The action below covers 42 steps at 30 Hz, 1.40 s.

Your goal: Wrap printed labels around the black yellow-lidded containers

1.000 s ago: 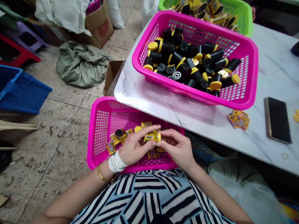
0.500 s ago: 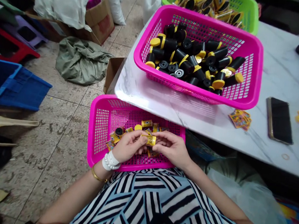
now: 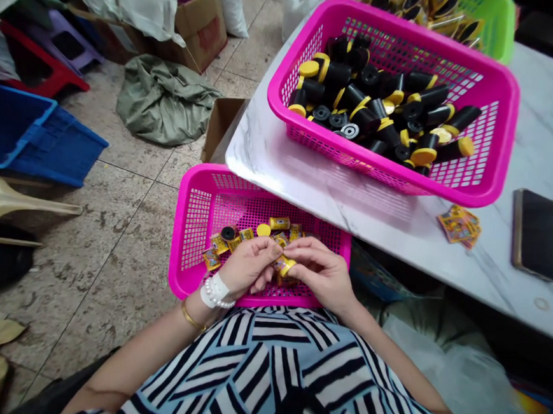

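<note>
Between my two hands is a small yellow labelled canister, tilted, its yellow end towards my right fingers. My left hand is closed, thumb and forefinger pinching the canister's left end. The fingers and thumb of my right hand close on its right side. Both hands are over the lower pink basket, which sits against my lap. Inside it lie several yellow labelled canisters, one with a black end and one with a round yellow cap. My hands hide part of the basket's contents.
On the white marbled table stands a larger pink basket of black canisters with yellow caps. Behind it is a green basket. Orange printed cards and a phone lie to the right. A blue crate stands left.
The canister has turned from nearly level to tilted, and my left fingers have drawn in around its left end. The whole view has shifted, so the table and baskets appear further right.
</note>
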### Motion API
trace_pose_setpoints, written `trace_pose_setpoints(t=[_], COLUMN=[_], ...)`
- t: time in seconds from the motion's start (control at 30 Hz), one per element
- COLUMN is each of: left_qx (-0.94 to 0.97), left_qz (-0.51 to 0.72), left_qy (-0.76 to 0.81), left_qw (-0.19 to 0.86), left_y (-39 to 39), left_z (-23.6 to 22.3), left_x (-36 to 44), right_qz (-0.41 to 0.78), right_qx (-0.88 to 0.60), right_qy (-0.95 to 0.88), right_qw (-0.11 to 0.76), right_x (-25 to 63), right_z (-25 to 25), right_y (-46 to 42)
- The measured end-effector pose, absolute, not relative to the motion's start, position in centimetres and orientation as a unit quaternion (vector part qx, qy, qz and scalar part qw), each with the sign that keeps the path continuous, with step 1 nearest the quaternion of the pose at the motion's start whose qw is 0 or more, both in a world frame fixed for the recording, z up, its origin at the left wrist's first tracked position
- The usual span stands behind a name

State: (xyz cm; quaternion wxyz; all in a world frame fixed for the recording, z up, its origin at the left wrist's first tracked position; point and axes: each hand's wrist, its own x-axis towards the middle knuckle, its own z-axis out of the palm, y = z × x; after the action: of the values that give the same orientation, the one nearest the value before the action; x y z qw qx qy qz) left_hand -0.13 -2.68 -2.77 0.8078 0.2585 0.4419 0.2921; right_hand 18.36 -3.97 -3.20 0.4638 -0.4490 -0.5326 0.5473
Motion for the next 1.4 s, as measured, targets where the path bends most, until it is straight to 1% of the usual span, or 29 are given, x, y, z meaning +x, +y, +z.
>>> trace_pose_setpoints(t=[0.1, 0.2, 0.3, 0.37, 0.43, 0.5, 0.57, 0.67, 0.73, 0.87, 0.97, 1.1, 1.2, 1.3, 1.4], left_qx=[0.214, 0.201, 0.221, 0.217, 0.198, 0.186, 0.189, 0.194, 0.187, 0.193, 0.219, 0.208, 0.205, 0.195, 0.169], left_qz=[0.297, 0.295, 0.310, 0.319, 0.322, 0.311, 0.293, 0.286, 0.286, 0.268, 0.281, 0.309, 0.285, 0.279, 0.294], left_qy=[0.400, 0.382, 0.429, 0.437, 0.408, 0.378, 0.381, 0.418, 0.421, 0.404, 0.436, 0.449, 0.452, 0.459, 0.413], left_qw=[0.840, 0.852, 0.819, 0.812, 0.831, 0.852, 0.856, 0.840, 0.840, 0.853, 0.826, 0.813, 0.820, 0.821, 0.845], left_y=[-2.7, -2.7, -2.8, -2.9, -2.9, -2.9, -2.9, -3.0, -3.0, -3.0, -3.0, -2.9, -2.9, -3.0, -3.1], left_z=[-2.6, -2.7, -2.8, -2.8, -2.6, -2.5, -2.5, -2.6, -2.5, -2.4, -2.4, -2.5, -2.5, -2.5, -2.6], left_x=[0.3, 0.6, 0.8, 0.9, 1.0, 1.0, 1.0, 1.0, 1.0, 1.0, 1.1, 1.4, 1.4, 1.3, 1.0], right_qz=[0.526, 0.548, 0.581, 0.568, 0.547, 0.548, 0.554, 0.502, 0.468, 0.495, 0.519, 0.439, 0.399, 0.408, 0.422], right_qx=[-0.450, -0.456, -0.441, -0.427, -0.418, -0.414, -0.418, -0.422, -0.410, -0.392, -0.413, -0.422, -0.394, -0.402, -0.417], right_qy=[-0.516, -0.457, -0.463, -0.510, -0.528, -0.507, -0.501, -0.582, -0.624, -0.586, -0.558, -0.651, -0.685, -0.662, -0.618], right_qw=[0.505, 0.532, 0.503, 0.485, 0.498, 0.521, 0.517, 0.480, 0.473, 0.508, 0.498, 0.454, 0.465, 0.483, 0.516], right_x=[18.4, 18.3, 18.2, 18.2, 18.2, 18.3, 18.4, 18.6, 18.6, 18.3, 18.2, 18.3, 18.3, 18.2, 18.1], right_z=[-3.2, -3.6, -3.6, -3.4, -3.3, -3.2, -3.0, -2.8, -2.8, -3.4, -3.7, -3.6, -3.8, -4.3, -4.5], right_y=[-4.0, -4.2, -4.3, -4.4, -4.5, -4.7, -4.8, -4.6, -4.5, -5.0, -5.4, -4.8, -4.6, -4.9, -4.9])
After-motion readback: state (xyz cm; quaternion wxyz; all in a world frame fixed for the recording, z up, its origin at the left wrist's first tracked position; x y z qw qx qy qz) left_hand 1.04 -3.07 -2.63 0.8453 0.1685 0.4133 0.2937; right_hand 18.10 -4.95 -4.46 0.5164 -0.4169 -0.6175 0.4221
